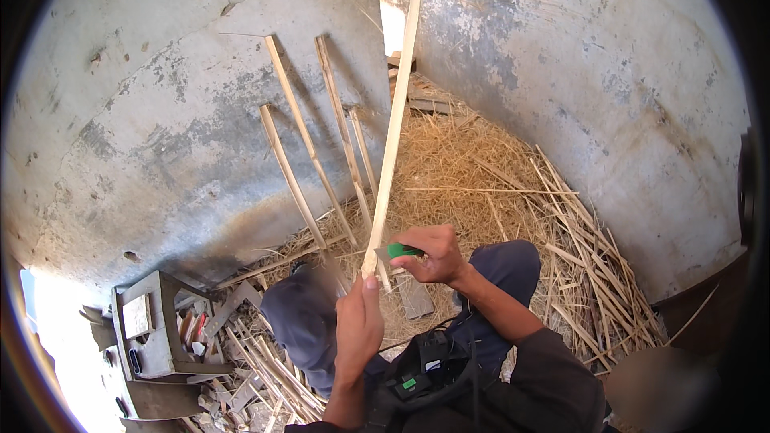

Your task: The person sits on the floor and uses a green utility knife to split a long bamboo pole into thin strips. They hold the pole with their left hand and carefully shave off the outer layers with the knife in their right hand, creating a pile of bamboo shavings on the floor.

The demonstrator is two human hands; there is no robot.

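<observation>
1. We found the left hand (359, 325) clamped on a pale wooden strip (395, 124) near its visible lower end; the strip ran from lower centre to top edge.
2. We observed the right hand (431, 255) closed around a green-handled knife (404, 250), blade (383, 254) at the strip.

One long pale wooden strip (397, 120) is the landmark. At its lower end are two bare hands: one left (358, 321), one right (433, 252). One green-handled knife (403, 249) sits just right of that end. Left of the long strip, four wooden slats (303, 124) lean against one wall (200, 120); a second wall (577, 88) stands to its right. Two stick piles flank it, one right (609, 297), one lower left (269, 373), their sticks too tangled to count.
</observation>
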